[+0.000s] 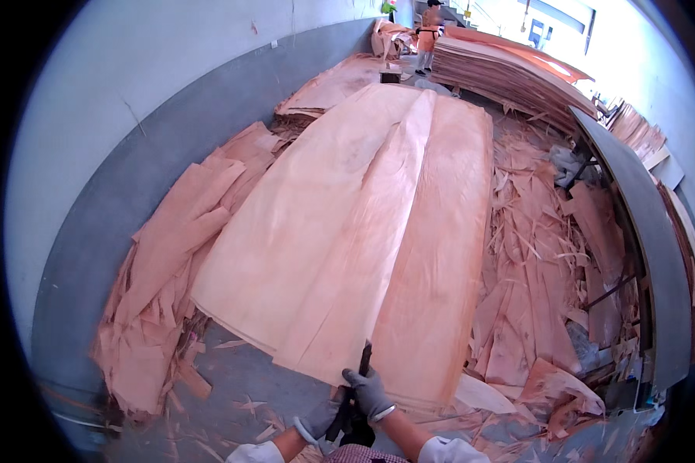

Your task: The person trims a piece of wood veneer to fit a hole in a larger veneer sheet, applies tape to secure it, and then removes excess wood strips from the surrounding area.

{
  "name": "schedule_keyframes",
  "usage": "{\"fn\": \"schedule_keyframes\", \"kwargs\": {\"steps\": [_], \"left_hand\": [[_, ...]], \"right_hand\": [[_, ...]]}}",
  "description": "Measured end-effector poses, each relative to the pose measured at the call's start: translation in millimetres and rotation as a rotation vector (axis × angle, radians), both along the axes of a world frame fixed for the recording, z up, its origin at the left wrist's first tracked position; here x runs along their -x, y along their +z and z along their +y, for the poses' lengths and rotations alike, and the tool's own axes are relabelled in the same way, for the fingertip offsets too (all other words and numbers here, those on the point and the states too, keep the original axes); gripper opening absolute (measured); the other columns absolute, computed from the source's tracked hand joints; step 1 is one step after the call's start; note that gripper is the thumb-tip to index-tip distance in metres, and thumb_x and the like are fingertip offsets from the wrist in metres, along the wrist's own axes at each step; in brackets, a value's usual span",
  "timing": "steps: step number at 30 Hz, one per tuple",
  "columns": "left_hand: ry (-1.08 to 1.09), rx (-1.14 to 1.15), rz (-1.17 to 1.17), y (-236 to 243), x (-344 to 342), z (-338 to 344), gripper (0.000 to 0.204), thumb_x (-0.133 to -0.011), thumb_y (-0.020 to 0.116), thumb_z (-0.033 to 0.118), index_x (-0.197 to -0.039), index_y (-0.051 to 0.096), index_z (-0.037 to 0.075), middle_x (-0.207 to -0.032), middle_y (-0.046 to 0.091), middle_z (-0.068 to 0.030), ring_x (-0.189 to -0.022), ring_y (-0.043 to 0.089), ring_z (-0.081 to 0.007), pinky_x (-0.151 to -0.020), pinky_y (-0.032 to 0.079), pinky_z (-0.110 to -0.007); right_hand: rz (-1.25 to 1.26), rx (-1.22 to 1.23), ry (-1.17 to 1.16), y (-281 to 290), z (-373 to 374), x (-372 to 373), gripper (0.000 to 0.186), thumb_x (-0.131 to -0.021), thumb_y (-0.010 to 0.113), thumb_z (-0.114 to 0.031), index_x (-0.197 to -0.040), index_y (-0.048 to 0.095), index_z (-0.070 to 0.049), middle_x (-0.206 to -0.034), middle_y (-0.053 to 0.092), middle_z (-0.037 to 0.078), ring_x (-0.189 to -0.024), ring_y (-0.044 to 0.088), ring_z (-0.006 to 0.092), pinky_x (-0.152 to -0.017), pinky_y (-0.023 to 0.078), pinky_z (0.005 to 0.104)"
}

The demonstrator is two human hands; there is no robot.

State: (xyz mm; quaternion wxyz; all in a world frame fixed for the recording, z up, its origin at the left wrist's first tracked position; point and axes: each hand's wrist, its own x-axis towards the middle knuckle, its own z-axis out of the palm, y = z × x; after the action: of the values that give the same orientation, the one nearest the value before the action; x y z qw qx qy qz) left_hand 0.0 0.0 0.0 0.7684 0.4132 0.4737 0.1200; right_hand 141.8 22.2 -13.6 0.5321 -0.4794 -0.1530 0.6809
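Observation:
Large sheets of thin wood veneer (309, 231) lie stacked in front of me, pale on the left and more reddish on the right. A long fold or overlapping edge runs down their middle. My right hand (369, 393), in a grey glove, is closed around a long, narrow dark tool (366, 356) at the near edge of the stack. The tool's kind does not show clearly; its tip points away over the veneer. My left hand (316, 422), also gloved, is closed at the tool's lower part, with its fingers partly hidden.
Torn veneer scraps (174, 239) pile along the grey-and-white wall on the left. More strips (525, 262) litter the floor on the right, beside a leaning grey board (649, 247). At the back, a person (428, 38) stands near a tall veneer stack (502, 73).

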Motion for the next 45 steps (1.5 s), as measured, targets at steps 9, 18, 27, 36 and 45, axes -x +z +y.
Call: {"fn": "schedule_keyframes", "kwargs": {"steps": [9,18,27,36,45], "left_hand": [[0.769,0.461,-0.831,-16,59,12,0.074,-0.082,0.042,0.066,-0.113,0.053,0.0,-0.107,0.061,-0.0179,-0.096,0.058,-0.0363,-0.099,0.035,-0.049],[0.81,0.008,-0.858,-26,98,56,0.067,-0.082,0.052,0.059,-0.121,0.048,0.005,-0.13,0.048,-0.0139,-0.121,0.044,-0.0294,-0.104,0.032,-0.044],[0.921,0.048,-0.497,-25,32,-63,0.049,-0.086,0.06,0.032,-0.125,0.045,0.007,-0.127,0.052,-0.0111,-0.117,0.048,-0.0297,-0.101,0.04,-0.044],[0.651,0.527,-0.569,-73,-113,-237,0.048,-0.094,0.046,0.03,-0.132,0.038,0.001,-0.134,0.044,-0.0165,-0.124,0.041,-0.0331,-0.105,0.034,-0.047],[0.232,0.555,-0.348,32,-291,-328,0.049,-0.095,0.044,0.033,-0.131,0.039,0.0,-0.134,0.044,-0.0166,-0.121,0.045,-0.0303,-0.106,0.034,-0.042]], "right_hand": [[0.052,-0.072,-0.116,148,-21,-85,0.023,-0.082,0.063,-0.018,-0.096,0.054,-0.002,-0.077,0.055,0.003,-0.059,0.054,0.0141,-0.059,0.051,0.0276],[-0.073,0.23,-0.317,162,-167,-219,0.022,-0.077,0.057,-0.02,-0.089,0.056,-0.002,-0.06,0.054,0.006,-0.045,0.05,0.016,-0.04,0.042,0.0277],[-0.743,0.275,-0.243,62,-301,-297,0.027,-0.071,0.062,-0.009,-0.095,0.06,0.004,-0.073,0.06,0.005,-0.052,0.055,0.0132,-0.042,0.045,0.026],[-1.33,-0.073,-0.159,135,-454,-394,0.021,-0.069,0.057,-0.008,-0.087,0.059,0.003,-0.062,0.054,0.001,-0.049,0.048,0.0071,-0.043,0.04,0.0251],[-1.139,0.008,-0.449,204,-603,-450,0.028,-0.068,0.06,-0.011,-0.092,0.06,0.004,-0.067,0.057,0.001,-0.049,0.05,0.0071,-0.043,0.04,0.0247]]}}
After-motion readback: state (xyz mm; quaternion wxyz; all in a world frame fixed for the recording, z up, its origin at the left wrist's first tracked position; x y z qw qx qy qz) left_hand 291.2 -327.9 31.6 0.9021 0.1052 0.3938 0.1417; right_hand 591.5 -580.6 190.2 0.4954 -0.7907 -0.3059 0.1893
